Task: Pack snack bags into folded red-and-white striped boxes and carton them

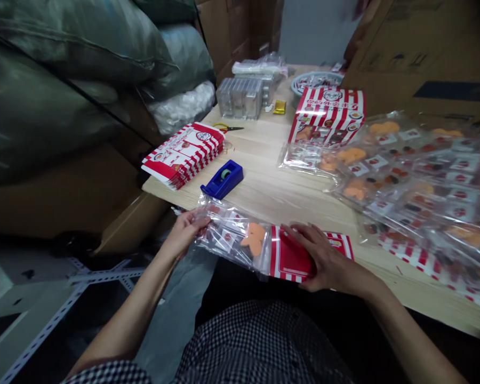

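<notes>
My left hand (186,230) pinches the near-left end of a clear plastic tray bag (232,237) holding orange shaped pieces and small printed cards. The bag's other end meets a flat red-and-white striped cardboard sleeve (304,256), and my right hand (326,256) rests on top of it, fingers over the red panel. The bag seems to run into the sleeve's open end, though its inside is hidden. Both are held just above the front edge of the light wooden table (288,197).
Several filled clear bags (416,181) are piled on the table's right side, near a striped box (327,116). A stack of flat striped sleeves (183,156), a blue tape dispenser (223,179), scissors (227,128) and clear plastic trays (240,98) stand beyond. Large sacks and cardboard boxes crowd the left and back.
</notes>
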`<state>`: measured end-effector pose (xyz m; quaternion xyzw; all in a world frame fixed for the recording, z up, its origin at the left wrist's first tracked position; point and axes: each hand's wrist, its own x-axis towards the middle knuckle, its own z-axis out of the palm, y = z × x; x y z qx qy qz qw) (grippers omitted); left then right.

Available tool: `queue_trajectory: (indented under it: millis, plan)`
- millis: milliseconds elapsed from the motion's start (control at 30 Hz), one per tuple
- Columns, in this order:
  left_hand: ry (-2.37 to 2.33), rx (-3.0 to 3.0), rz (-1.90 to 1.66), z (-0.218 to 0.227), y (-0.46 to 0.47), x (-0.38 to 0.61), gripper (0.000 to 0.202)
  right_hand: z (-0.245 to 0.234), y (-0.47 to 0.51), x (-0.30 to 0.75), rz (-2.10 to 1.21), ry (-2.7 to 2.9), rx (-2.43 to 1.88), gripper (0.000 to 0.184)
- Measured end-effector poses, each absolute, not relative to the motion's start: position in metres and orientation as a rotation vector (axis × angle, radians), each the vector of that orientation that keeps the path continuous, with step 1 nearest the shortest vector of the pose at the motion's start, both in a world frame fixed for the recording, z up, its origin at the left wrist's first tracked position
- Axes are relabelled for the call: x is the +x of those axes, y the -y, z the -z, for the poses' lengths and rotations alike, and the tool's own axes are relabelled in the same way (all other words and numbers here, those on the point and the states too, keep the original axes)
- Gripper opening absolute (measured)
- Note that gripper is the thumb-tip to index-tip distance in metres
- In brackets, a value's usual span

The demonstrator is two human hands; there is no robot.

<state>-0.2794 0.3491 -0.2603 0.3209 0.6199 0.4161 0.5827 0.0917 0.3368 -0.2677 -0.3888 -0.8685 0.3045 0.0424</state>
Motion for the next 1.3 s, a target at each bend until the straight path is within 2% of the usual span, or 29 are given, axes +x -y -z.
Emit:
queue_trajectory:
  millis: [167,433,767,933,1100,1300]
  plan:
    - [-1.536,0.799,-1.2,0.275,-0.342,-0.264,0.047,0.275,-0.338,0.092,-0.903,2.63,-1.201,0.116]
    - [-1.681,0.927,-1.224,0.278,-0.328,-0.244,0.047,0.281,-0.335,0.086,-0.739,2.628,-1.239,0.118]
    - [-1.817,1.16,-1.351,0.265,-0.327,-0.229,0.037,0.28,-0.333,0.076,-0.68,2.629,-1.286,0.108]
    - [-1.684,0.995,-1.29,0.285,-0.327,-0.226,0.044,0.283,-0.336,0.08,-0.693,2.581,-1.265,0.11]
    - [-1.58,0.983,-0.995,0.31,-0.305,-0.194,0.048,0.279,-0.332,0.07,-0.749,2.61,-1.196,0.11]
    - [-1.772,1.329,-0.989,0.289,-0.305,-0.189,0.055,0.281,-0.329,0.066,-0.731,2.594,-1.261,0.112]
